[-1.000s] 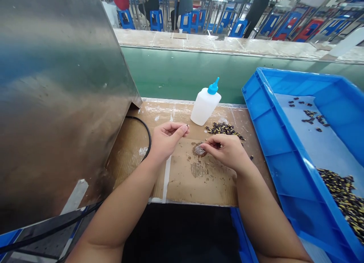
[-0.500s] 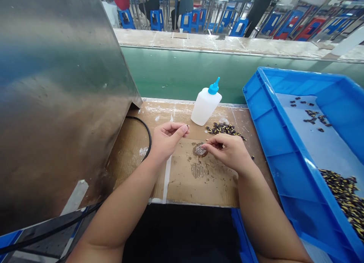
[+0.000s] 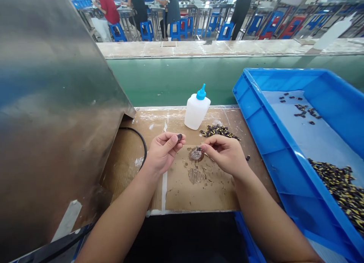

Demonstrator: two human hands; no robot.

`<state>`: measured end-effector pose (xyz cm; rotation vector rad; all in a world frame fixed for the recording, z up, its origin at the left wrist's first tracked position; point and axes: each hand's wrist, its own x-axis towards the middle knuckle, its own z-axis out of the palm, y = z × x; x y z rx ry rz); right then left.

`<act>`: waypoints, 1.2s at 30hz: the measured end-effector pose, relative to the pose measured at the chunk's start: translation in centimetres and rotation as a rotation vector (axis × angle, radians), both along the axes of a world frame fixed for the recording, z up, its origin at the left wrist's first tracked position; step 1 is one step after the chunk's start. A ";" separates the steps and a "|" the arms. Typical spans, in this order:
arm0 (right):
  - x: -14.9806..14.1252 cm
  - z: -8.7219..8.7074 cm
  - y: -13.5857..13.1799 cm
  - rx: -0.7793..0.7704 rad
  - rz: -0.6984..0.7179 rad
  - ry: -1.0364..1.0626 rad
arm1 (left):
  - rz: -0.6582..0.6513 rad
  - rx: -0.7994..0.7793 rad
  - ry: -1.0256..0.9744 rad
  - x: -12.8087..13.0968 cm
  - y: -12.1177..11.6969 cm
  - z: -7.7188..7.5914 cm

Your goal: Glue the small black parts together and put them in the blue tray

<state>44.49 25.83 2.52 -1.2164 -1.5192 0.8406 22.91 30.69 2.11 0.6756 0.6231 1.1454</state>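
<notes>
My left hand (image 3: 166, 149) pinches a small dark piece (image 3: 179, 137) between thumb and fingertips, above the cardboard. My right hand (image 3: 224, 153) is closed at the fingertips on another small dark part (image 3: 198, 149), held just over a small clear round dish (image 3: 196, 154). The dish stands on a dark wet patch of the cardboard sheet (image 3: 182, 194). Beyond my right hand lies a pile of small black-and-yellow parts (image 3: 218, 131). A white squeeze bottle (image 3: 196, 113) with a blue nozzle stands upright behind the pile.
A large blue crate (image 3: 270, 149) on the right holds many black-and-yellow parts and a few scattered dark ones. A metal housing (image 3: 57, 104) rises on the left, with a black cable (image 3: 139, 132) beside it. Past the green belt (image 3: 170, 81), people sit at tables.
The dark piece in my left fingers now shows more fully. A dark part has come into view at my right fingertips by the dish. The camera view has shifted and tilted up slightly.
</notes>
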 end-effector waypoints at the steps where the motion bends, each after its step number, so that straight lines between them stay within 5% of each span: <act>1: -0.3 0.0 0.0 0.003 0.003 0.111 | -0.009 0.001 0.003 0.1 -0.1 0.0; 7: -1.4 -0.5 -0.4 0.075 0.087 0.352 | -0.046 0.022 0.043 0.5 -0.4 -0.4; 17: -1.8 -1.0 -0.7 0.611 -0.055 -0.171 | -0.012 0.221 0.142 0.5 -0.5 -1.3; 36: -2.0 -0.7 -0.7 0.587 -0.104 -0.233 | -0.009 0.261 0.211 0.3 -0.4 -1.8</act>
